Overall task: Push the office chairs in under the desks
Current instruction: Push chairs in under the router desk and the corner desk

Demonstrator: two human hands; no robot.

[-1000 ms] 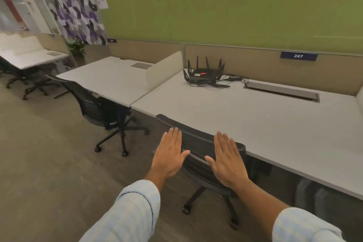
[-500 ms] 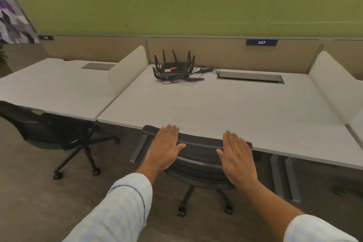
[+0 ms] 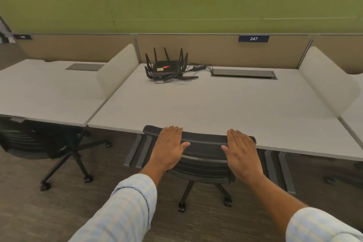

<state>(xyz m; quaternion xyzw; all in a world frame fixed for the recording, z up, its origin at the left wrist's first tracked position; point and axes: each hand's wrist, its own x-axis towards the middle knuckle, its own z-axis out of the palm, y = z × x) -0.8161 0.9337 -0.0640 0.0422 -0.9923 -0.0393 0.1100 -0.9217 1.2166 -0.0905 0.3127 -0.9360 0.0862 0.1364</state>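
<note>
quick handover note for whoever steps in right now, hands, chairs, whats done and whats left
Left hand and right hand: both open, palms flat on the backrest of the black chair at desk 247.
That chair: backrest top meets the desk's front edge, seat hidden behind it, wheels out on the carpet.
Left chair: partly under the neighbouring desk, base sticking out.
Left: check this chair is fully in, then do the left one.

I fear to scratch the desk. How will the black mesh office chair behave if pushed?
The black mesh office chair probably rolls easily on its castor wheels. Its mesh back may flex slightly under the flat hands. It could swivel if pushed unevenly.
</note>
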